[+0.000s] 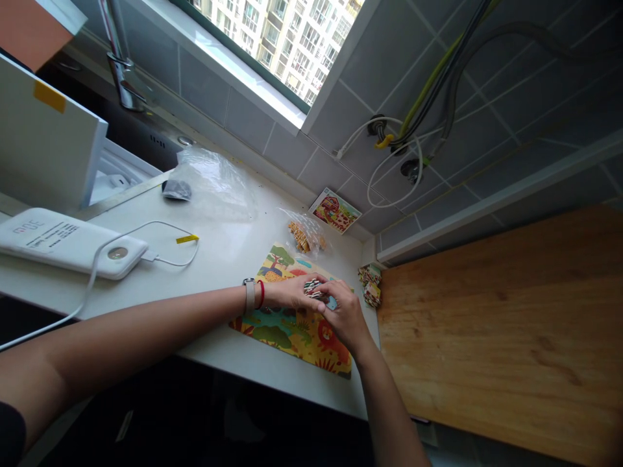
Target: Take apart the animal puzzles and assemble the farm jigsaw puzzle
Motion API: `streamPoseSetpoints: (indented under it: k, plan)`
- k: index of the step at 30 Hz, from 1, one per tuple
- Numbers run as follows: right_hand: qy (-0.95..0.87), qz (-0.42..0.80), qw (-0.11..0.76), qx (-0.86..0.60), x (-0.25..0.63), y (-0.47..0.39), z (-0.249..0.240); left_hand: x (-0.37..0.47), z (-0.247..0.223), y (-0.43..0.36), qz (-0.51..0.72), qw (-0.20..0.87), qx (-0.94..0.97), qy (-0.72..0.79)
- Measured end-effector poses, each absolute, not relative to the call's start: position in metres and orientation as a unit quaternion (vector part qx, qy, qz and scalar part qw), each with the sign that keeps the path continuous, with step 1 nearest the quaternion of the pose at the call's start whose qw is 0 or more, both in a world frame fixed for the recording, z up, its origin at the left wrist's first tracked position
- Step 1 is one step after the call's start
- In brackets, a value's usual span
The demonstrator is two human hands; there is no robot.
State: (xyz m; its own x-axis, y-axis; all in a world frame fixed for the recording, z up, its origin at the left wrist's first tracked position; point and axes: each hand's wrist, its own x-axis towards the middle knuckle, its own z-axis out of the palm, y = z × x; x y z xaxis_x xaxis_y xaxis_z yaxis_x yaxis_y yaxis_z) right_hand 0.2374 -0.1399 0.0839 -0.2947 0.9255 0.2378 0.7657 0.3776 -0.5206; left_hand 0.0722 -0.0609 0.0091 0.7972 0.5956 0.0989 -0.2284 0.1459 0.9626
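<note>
My left hand [294, 291] reaches in from the left, its fingers closed round a small stack of puzzle pieces [315, 289]. From the right, my right hand [344, 310] meets it, fingers bent onto the same stack. Both hands are above a colourful puzzle board [277, 334] with animals and trees, lying on the white counter. Just behind the board, a clear plastic bag [306, 237] holds more pieces. Another pile of pieces [370, 285] sits at the counter's right end.
A picture card [335, 211] leans on the tiled wall. Crumpled plastic [214, 181] and a dark pouch [177, 190] lie further left. A white power bank [73, 243] with a cable is near the sink [141, 133]. A wooden board [501, 324] stands right.
</note>
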Motion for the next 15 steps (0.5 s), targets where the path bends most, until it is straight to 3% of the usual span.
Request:
streamPoseSetpoints:
  k: [7, 15]
  plan:
    - [-0.828, 0.011, 0.229, -0.512, 0.233, -0.145, 0.071, 0.064, 0.013, -0.057, 0.268, 0.648, 0.7, 0.133]
    - [-0.833, -0.004, 0.227, -0.505, 0.24, -0.15, 0.041, 0.065, 0.019, -0.06, 0.292, 0.659, 0.672, 0.169]
